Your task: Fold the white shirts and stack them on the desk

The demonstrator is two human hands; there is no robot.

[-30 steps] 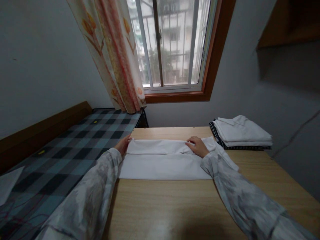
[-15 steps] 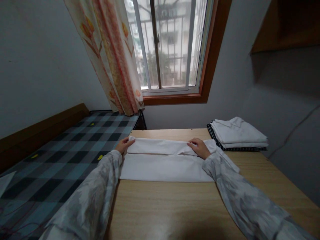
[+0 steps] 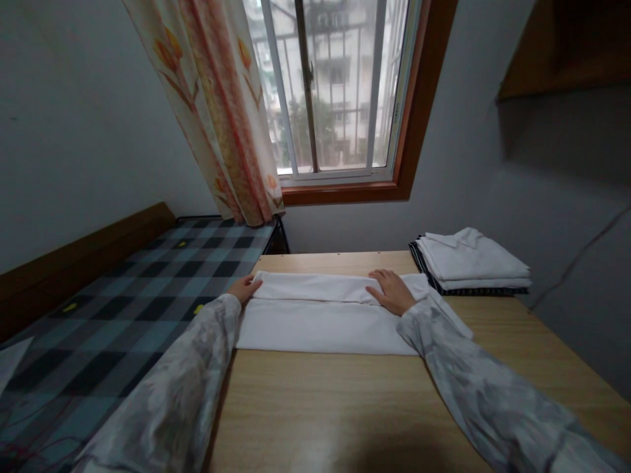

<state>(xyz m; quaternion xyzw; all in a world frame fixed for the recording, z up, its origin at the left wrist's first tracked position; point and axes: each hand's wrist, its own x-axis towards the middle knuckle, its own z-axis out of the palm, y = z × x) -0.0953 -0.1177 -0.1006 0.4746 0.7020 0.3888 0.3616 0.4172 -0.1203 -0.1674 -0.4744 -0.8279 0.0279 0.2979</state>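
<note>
A white cloth (image 3: 320,322), partly folded, lies across the far half of a wooden table (image 3: 345,401). Its far edge is doubled over into a thick band. My left hand (image 3: 244,289) rests at the left end of that band, fingers curled against the fabric. My right hand (image 3: 392,290) lies flat on the right part of the band, fingers stretched out and pressing down. Both arms wear pale patterned sleeves.
A stack of folded white garments (image 3: 473,263) sits on a dark striped one at the table's far right corner. A bed with a checked blue cover (image 3: 123,295) borders the table on the left. A window (image 3: 335,92) and floral curtain (image 3: 217,112) stand behind.
The raised fold has been laid down flatter on the cloth. My right hand went from pinching the fold to lying flat on it; my left hand dropped lower at the left end.
</note>
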